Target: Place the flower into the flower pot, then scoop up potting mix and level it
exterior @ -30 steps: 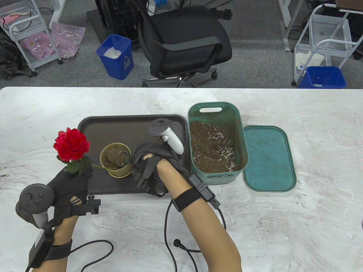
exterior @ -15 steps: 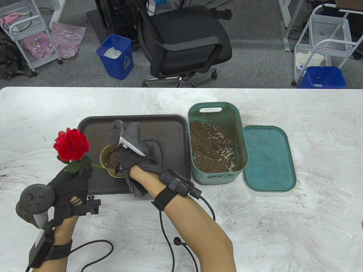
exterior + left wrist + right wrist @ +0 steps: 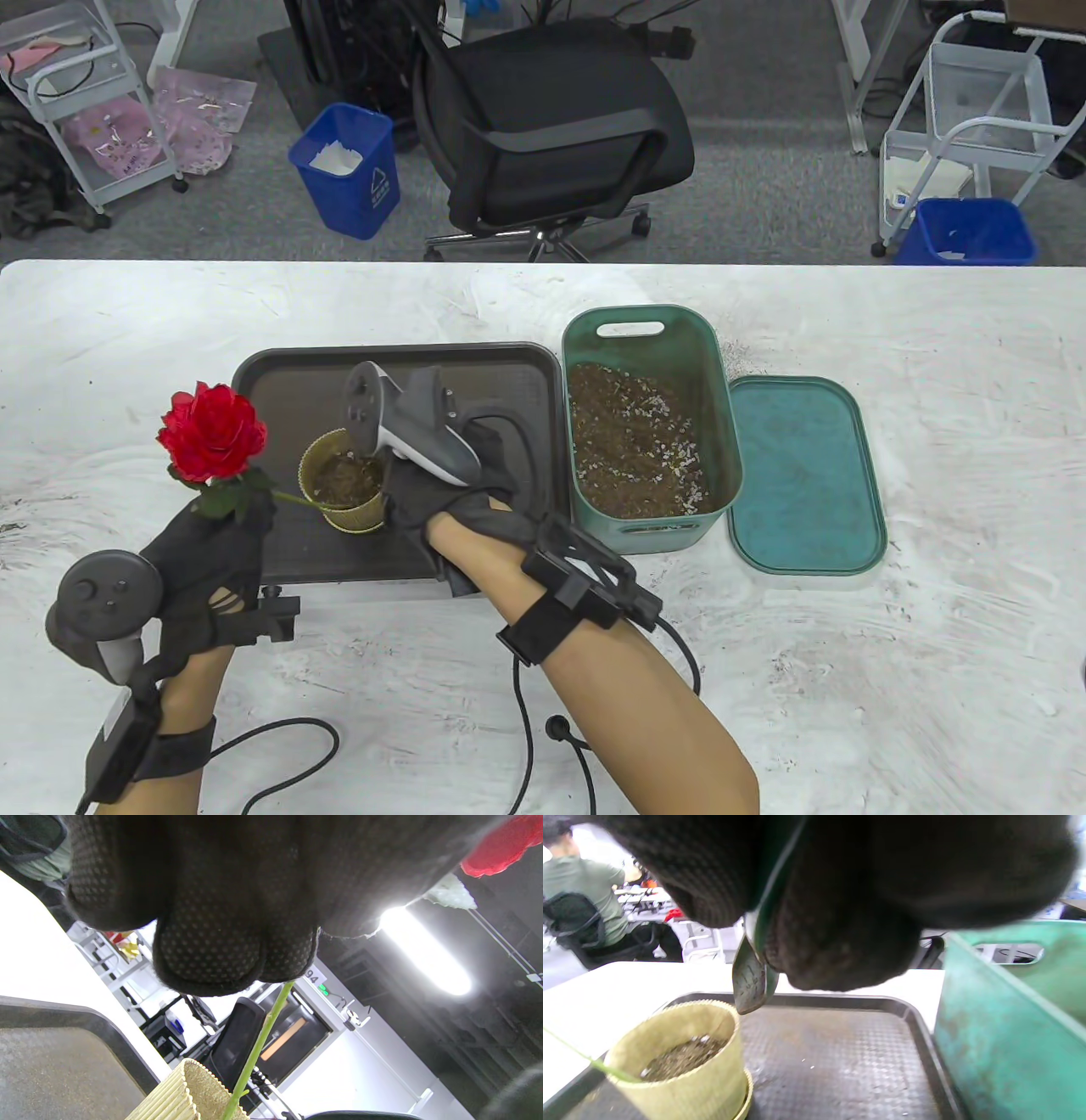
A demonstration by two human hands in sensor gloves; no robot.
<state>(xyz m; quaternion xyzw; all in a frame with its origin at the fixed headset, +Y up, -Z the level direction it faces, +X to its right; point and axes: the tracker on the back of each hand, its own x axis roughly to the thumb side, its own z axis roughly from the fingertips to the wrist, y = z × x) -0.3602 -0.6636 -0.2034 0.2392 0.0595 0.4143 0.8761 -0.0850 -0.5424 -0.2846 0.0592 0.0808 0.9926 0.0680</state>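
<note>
Gloved left hand [image 3: 237,899] pinches the green stem [image 3: 258,1043], which slants down into the ribbed yellow pot [image 3: 178,1094] beside the tray [image 3: 63,1060].

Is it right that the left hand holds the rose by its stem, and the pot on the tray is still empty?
Not quite. The left hand does hold the rose by its stem, but the pot on the tray is not empty: the right wrist view shows potting mix inside.

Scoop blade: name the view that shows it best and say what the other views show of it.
The right wrist view shows it best: the scoop hangs from the right hand, its blade empty, beside and above the flower pot. In the table view the hand and tracker hide the scoop. The left wrist view shows only the flower stem and pot rim.
</note>
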